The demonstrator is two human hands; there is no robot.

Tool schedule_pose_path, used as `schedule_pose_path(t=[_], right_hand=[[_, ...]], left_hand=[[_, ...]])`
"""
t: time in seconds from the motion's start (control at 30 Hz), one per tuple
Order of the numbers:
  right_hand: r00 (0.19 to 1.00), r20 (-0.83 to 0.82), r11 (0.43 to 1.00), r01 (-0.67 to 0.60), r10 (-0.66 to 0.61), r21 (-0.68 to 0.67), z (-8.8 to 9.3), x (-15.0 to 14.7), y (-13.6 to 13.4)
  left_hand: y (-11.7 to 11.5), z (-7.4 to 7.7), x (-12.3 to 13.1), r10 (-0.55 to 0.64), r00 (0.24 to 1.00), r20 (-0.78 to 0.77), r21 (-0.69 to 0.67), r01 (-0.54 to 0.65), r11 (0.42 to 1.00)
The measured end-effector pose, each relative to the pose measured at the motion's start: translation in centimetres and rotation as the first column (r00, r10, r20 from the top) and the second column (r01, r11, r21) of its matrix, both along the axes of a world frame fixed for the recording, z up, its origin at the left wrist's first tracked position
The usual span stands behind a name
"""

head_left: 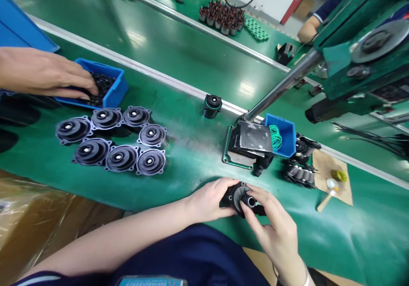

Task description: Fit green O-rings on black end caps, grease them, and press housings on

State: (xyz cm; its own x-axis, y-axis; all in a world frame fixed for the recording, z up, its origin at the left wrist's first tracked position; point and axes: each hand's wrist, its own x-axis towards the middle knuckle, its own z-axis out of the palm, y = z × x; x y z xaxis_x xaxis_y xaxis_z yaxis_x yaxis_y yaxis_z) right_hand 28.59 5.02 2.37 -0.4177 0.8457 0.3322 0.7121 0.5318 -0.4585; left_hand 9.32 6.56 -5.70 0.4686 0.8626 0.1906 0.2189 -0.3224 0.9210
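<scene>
My left hand grips a round black plastic housing from its left side at the near edge of the green table. My right hand pinches a small black cylindrical piece seated in the middle of that housing. Just beyond stands a press fixture with a dark plate on a green base, under a slanted steel rod. A small blue bin of green rubber rings sits right of the fixture.
Several black round covers lie in a cluster at left. Another person's hand reaches into a blue bin of black rings. One black part stands by the metal rail. Impellers, brown paper with a brush sit right.
</scene>
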Motion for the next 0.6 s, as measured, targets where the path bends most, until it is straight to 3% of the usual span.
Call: schedule_pose_path(t=[0.6], right_hand=[[1.0,0.0,1.0,-0.012,0.012,-0.018,0.02,0.11,0.07]], left_hand=[[-0.02,-0.08,0.04,-0.01,1.0,-0.005,-0.011,0.01,1.0]])
